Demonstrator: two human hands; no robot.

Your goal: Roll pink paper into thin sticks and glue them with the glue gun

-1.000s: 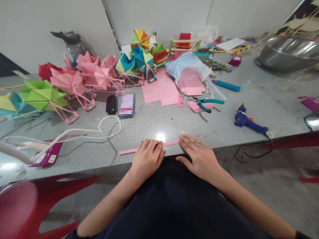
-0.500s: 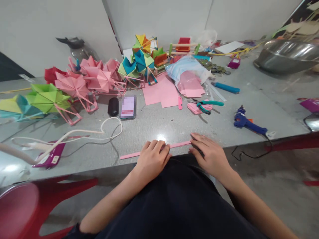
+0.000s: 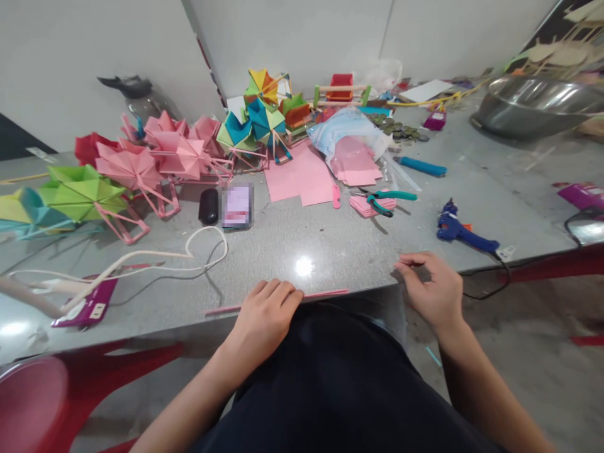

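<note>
A thin pink paper strip (image 3: 325, 294) lies along the table's front edge, tilted so that little more than its edge shows. My left hand (image 3: 268, 314) is closed over its middle, and both ends stick out past the hand. To the right, my right hand (image 3: 431, 288) is off the strip, at the table edge, with thumb and forefinger drawn together in a pinch. Whether anything small sits between those fingertips I cannot make out. Teal-handled pliers (image 3: 387, 200) lie across a stack of small pink papers (image 3: 365, 206) farther back.
A blue hot glue gun (image 3: 465, 233) lies on the right, its cord over the edge. Folded paper umbrellas (image 3: 179, 154) crowd the back left. Near them are a phone (image 3: 237, 206), a black case (image 3: 208, 206) and a white cable (image 3: 165, 253). A metal bowl (image 3: 528, 113) stands back right.
My right hand has let go of the strip's right end, moved right and curled its fingers. My left hand has shifted slightly left and nearer with the strip, which has turned edge-on.
</note>
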